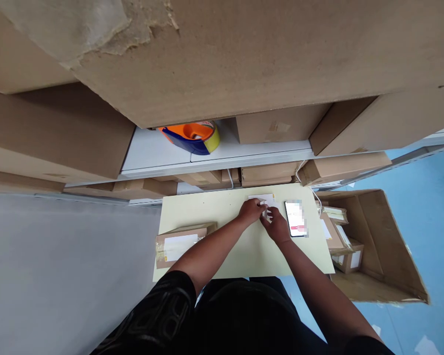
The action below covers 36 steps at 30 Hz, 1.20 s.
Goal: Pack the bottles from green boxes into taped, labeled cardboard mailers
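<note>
Over the pale table, my left hand [250, 211] and my right hand [276, 226] meet, their fingertips pinched on a small white paper [264, 212]. Just beyond them lies a white label sheet [268, 197] with a small yellow mark. A phone [296, 218] with a lit screen lies to the right of my right hand. On the table's left side sits a taped cardboard box [181, 245] with a white label, partly behind my left forearm.
A shelf [155, 153] beyond the table [233, 261] holds large cardboard boxes [274, 54] and an orange and blue tape dispenser [192, 138]. At the right, an open carton [385, 236] contains several labelled boxes. A white cable [318, 199] hangs by the table's right edge.
</note>
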Motion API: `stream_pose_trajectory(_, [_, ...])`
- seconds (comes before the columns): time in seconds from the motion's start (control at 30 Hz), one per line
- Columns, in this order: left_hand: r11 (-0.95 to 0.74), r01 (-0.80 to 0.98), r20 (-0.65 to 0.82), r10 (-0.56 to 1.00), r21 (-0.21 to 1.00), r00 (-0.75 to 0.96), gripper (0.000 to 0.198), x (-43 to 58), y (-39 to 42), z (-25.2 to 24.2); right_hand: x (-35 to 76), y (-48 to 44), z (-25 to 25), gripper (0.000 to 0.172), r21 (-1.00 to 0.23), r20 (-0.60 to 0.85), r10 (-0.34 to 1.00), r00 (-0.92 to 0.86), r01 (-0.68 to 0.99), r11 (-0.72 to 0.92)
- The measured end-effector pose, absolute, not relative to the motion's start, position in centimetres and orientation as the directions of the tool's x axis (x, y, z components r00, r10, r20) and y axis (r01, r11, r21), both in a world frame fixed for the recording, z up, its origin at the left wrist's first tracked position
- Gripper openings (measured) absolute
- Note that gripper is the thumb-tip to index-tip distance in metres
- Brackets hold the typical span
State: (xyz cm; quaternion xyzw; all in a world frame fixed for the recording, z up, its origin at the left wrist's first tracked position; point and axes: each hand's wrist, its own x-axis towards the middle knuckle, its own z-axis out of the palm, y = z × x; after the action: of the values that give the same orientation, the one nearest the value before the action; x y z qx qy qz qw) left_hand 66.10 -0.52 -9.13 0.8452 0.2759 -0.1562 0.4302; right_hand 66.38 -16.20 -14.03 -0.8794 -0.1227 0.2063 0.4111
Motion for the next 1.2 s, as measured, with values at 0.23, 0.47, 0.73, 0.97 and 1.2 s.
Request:
stream_pose_trajectory(0.23, [-0.471, 0.624, -0.476, 0.404, 0.624, 0.781, 0.035, 64.3, 3.1, -8.9, 67.0, -18.3, -14.2, 0.051, -0.785, -0.099, 0.241, 0.965, 0.073, -0.616])
stream_pose_trajectory(0.47, [-0.637, 0.655, -0.445, 0.488, 0.407, 0.751, 0.02, 62.5, 8.6, -6.9, 66.9, -14.8, -14.0, 0.04, -0.529, 0.07, 0.672, 0.737, 0.599, -0.601])
stream_pose_trajectory(0.73, [-0.644, 0.689, -0.506, 0.495, 0.333, 0.707, 0.025, 61.2, 10.2, -7.1, 66.8, -9.7, -14.9, 0.05, -0.366, -0.103, 0.768, 0.632, 0.694, -0.62])
stream_pose_trajectory(0.97, [-0.63, 0.689, -0.511, 0.485, 0.359, 0.71, 0.026, 61.1, 10.6, -7.7, 66.9, -9.7, -15.9, 0.06, -0.32, -0.104, 0.757, 0.645, 0.699, -0.64])
stream_pose_trajectory(1.2, [-0.707, 0.667, -0.591, 0.441, 0.235, 0.675, 0.031, 61.6, 11.5, -8.3, 66.2, -9.3, -16.5, 0.068, -0.259, -0.093, 0.728, 0.679, 0.69, -0.676])
